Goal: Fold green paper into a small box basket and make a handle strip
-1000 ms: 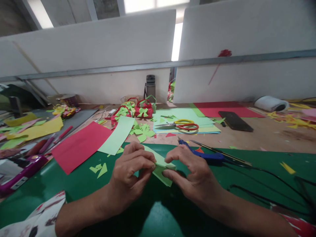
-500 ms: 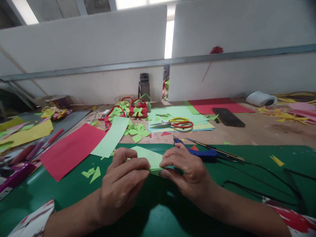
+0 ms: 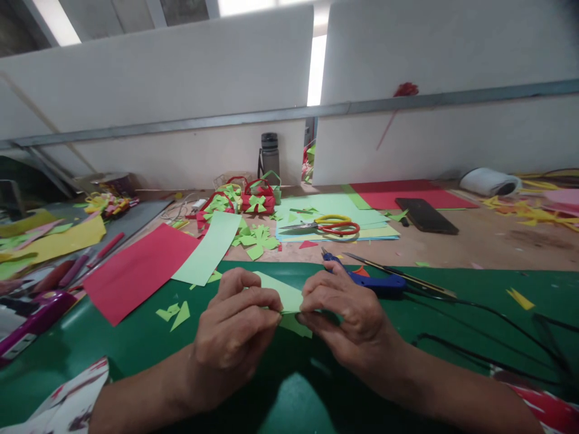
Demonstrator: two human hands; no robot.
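Observation:
A folded piece of light green paper [image 3: 281,291] is held up between my two hands, above the green mat [image 3: 289,398]. My left hand [image 3: 239,331] pinches its left side between thumb and fingers. On the other side, my right hand [image 3: 344,313] grips the paper's right end the same way. A flap of the paper hangs below the fold line between my fingertips. Part of the sheet is hidden behind the fingers. Just beyond my right hand lie a blue glue gun [image 3: 375,283] and a slim craft knife [image 3: 407,277].
Scissors [image 3: 323,226] rest on stacked green sheets. Left of them are cut green leaf shapes [image 3: 259,241], small red baskets [image 3: 257,202] and a red sheet [image 3: 140,271]. A phone [image 3: 426,216] lies at the right. The glue gun's black cord [image 3: 484,310] crosses the mat. A bottle [image 3: 270,157] stands behind.
A lower flap of the green paper now shows more below the fold line, pointing down. Both hands keep their pinch. The whole view has shifted slightly.

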